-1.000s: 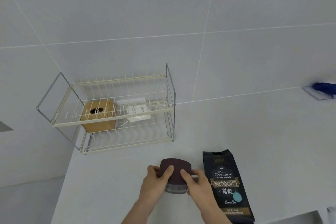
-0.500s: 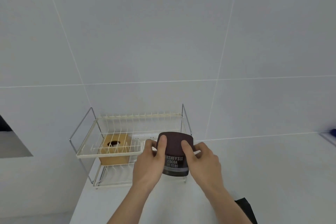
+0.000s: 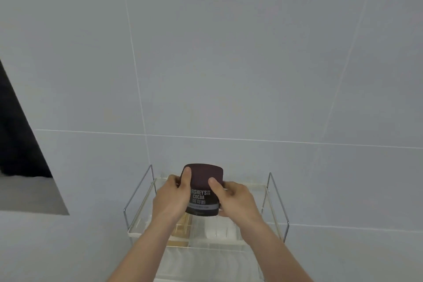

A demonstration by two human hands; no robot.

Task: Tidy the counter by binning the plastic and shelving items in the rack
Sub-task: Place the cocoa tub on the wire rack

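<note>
A dark brown cocoa tub point(image 3: 202, 190) with a rounded lid and white lettering is held upright over the top tier of the cream wire rack point(image 3: 274, 199). My left hand point(image 3: 170, 197) grips its left side, thumb on the lid edge. My right hand point(image 3: 235, 199) grips its right side, thumb on the front. On the rack's lower tier, partly hidden by my arms, sit a wooden box point(image 3: 182, 228) and a white object point(image 3: 219, 231).
The rack stands against a grey tiled wall point(image 3: 229, 64). A dark opening point(image 3: 20, 144) is at the far left. The counter shows only at the bottom edges beside the rack.
Both hands lifted the cocoa tub off the counter and carried it forward over the rack. The view tilted up, so the coffee bag dropped out of sight.
</note>
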